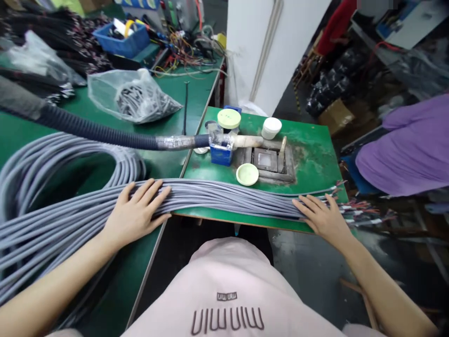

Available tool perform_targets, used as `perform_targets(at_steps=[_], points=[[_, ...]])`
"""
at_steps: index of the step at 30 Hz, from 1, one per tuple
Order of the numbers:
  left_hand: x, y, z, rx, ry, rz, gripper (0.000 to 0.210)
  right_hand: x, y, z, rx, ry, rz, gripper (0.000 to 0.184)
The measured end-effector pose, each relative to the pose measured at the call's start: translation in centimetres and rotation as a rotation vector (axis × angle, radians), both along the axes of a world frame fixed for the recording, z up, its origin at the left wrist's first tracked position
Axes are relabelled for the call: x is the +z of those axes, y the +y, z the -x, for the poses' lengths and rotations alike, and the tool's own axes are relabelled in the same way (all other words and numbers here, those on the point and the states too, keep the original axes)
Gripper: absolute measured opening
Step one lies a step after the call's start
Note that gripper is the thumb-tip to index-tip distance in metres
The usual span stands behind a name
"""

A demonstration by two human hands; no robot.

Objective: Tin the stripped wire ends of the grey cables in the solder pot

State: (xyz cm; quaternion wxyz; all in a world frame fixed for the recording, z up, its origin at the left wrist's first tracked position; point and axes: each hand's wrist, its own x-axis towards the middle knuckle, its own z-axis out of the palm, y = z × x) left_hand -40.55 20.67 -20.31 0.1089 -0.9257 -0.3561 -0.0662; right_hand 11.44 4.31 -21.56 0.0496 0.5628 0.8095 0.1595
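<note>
A thick bundle of grey cables (224,199) runs across both green tables, looping back in a large coil on the left. My left hand (138,210) lies flat over the bundle near the table joint, fingers spread. Toward the right end, my right hand (321,215) rests on the cables with its fingers stretched out. Just past it, the stripped cable ends (365,210) show red, white and dark wires and stick out beyond the table edge. Neither hand is wrapped round the cables.
A solder pot (266,160) is set in the small green table (308,140). Around it are a ribbed hose (122,135), a blue box (220,154), a white jar (271,127) and a pale lid (247,174). A plastic bag (136,98) lies behind. A person in purple (407,145) is at right.
</note>
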Motion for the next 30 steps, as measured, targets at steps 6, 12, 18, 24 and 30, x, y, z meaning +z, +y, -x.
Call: perform_targets(at_steps=[6,12,18,24,30], points=[[-0.7,-1.3,-0.5,-0.036,-0.031,0.02,0.075,-2.2,1.4,-1.3,-0.21,0.149,-0.196,0.039],[-0.7,-2.2,-0.6,0.003,-0.126,0.07,0.075,-3.3,-0.6,-0.8,-0.219,0.228,-0.236,0.04],[-0.2,-2.2,-1.7,0.013,-0.223,0.088,0.068,-2.6,-0.3,-1.5,-0.177,0.31,-0.186,0.041],[0.9,0.0,-10.0,-0.096,-0.22,0.103,0.046,-2.0,3.7,-0.3,-0.158,0.489,-0.106,0.051],[-0.6,2.3,-17.4,0.022,-0.138,0.253,0.046,-2.8,5.3,1.5,-0.215,0.533,-0.132,0.043]])
